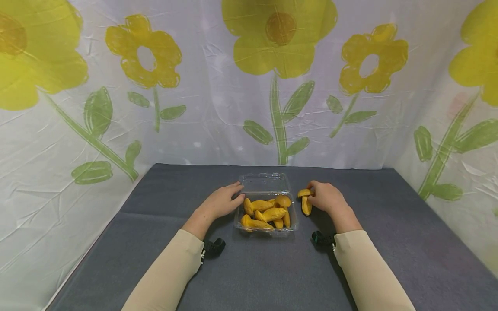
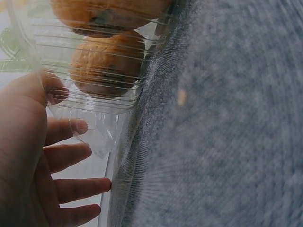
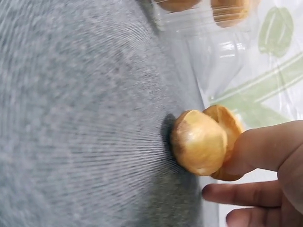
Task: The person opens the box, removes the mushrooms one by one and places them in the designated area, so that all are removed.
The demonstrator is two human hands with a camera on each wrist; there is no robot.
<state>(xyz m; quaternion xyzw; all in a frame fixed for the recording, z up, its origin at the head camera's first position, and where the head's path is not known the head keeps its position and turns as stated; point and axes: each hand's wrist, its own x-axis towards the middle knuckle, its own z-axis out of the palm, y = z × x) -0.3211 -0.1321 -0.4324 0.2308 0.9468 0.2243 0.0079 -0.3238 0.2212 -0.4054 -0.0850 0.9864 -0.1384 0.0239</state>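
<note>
A clear plastic clamshell box (image 1: 238,225) stands on the table with its lid (image 1: 264,183) folded back. Several yellow-brown mushrooms (image 1: 274,214) lie inside it. My left hand (image 1: 221,201) is at the box's left side, its thumb (image 2: 56,89) against the wall and its other fingers (image 2: 80,189) spread straight past the corner. To the right of the box, a single mushroom (image 1: 306,207) sits outside on the table, cap away from me and stem toward me. My right hand (image 1: 328,199) pinches it near the cap, its thumb (image 3: 244,153) against the mushroom; the index finger is largely hidden.
A dark grey cloth covers the table (image 1: 268,276). White sheeting (image 1: 218,125) printed with yellow flowers hangs behind and along both sides. Each wrist carries a black strapped-on device, the left one (image 1: 215,248) and the right one (image 1: 321,238), close above the cloth.
</note>
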